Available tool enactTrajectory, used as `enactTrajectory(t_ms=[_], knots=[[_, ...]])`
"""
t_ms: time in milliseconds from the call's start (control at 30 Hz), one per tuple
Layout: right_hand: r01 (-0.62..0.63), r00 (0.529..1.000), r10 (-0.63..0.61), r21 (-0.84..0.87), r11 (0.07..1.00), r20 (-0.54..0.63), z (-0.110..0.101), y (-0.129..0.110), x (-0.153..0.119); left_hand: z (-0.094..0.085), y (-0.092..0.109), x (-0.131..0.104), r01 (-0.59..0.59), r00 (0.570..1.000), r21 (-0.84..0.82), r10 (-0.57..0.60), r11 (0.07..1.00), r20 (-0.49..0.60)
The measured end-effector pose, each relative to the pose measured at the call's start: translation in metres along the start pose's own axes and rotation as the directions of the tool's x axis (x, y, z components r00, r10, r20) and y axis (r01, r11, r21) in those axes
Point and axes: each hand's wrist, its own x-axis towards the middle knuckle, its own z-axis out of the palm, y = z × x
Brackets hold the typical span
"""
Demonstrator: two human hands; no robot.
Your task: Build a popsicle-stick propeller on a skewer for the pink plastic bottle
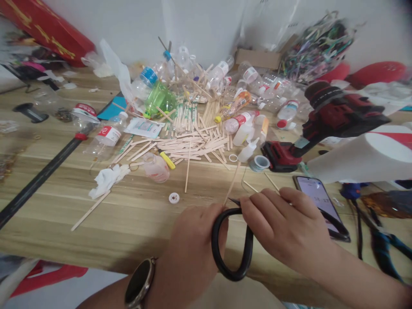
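Gripping black-handled scissors (pixel 249 249) in right hand (pixel 286 229), over near side of table (pixel 138 231). Holding thin wooden stick (pixel 233 182) in left hand (pixel 199 234), close by. Flanked right by phone (pixel 317 193), beyond by loose sticks (pixel 193 148) and plastic bottles (pixel 237 123).

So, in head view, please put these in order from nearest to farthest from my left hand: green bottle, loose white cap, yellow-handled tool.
1. Loose white cap: ahead of the left hand, to its left.
2. Yellow-handled tool: farther ahead, beside the pinkish bottle.
3. Green bottle: farthest, in the pile behind.
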Motion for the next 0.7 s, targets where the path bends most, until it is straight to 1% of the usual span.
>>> enactTrajectory(t_ms=[67,167,300,367,467,533,567,600,633,667,700], knots=[[0.023,1.0,-0.023,-0.03,0.999,0.0,0.0,0.001,0.001,0.001,-0.001,-0.002,-0.021,1.0,0.006,0.021,1.0,0.008],[0.051,0.999,-0.051,-0.035,0.998,0.0,0.002,0.002,0.001,0.002,-0.001,-0.001,-0.007,1.0,-0.039,0.008,0.999,0.011],[0.001,1.0,0.0,0.031,1.0,-0.006,0.008,0.001,-0.001,0.006,-0.001,0.005,-0.026,1.0,-0.096,0.024,0.995,-0.017],[-0.059,0.998,0.059,0.101,0.993,0.003,0.013,-0.002,-0.003,0.008,-0.002,0.007,-0.042,0.998,-0.032,0.041,0.999,-0.037],[-0.18,0.984,0.174,0.254,0.95,0.048,0.022,-0.009,-0.004,0.01,-0.006,0.007,-0.098,0.992,0.164,0.109,0.982,-0.06],[-0.274,0.961,0.247,0.355,0.894,0.12,0.027,-0.015,-0.004,0.012,-0.011,0.005,-0.122,0.987,0.301,0.148,0.946,-0.064],[-0.332,0.942,0.283,0.397,0.856,0.177,0.029,-0.018,-0.003,0.012,-0.014,0.004,-0.129,0.984,0.358,0.164,0.925,-0.069],[-0.407,0.912,0.329,0.44,0.8,0.245,0.03,-0.02,-0.002,0.014,-0.018,0.004,-0.135,0.98,0.405,0.181,0.904,-0.077],[-0.492,0.87,0.377,0.491,0.719,0.319,0.031,-0.022,-0.001,0.015,-0.021,0.003,-0.148,0.977,0.439,0.201,0.886,-0.077],[-0.573,0.819,0.417,0.545,0.611,0.394,0.031,-0.023,0.0,0.016,-0.025,0.002,-0.17,0.972,0.462,0.226,0.871,-0.069],[-0.642,0.765,0.447,0.596,0.482,0.463,0.031,-0.024,0.001,0.018,-0.028,0.002,-0.194,0.967,0.48,0.25,0.856,-0.056]])
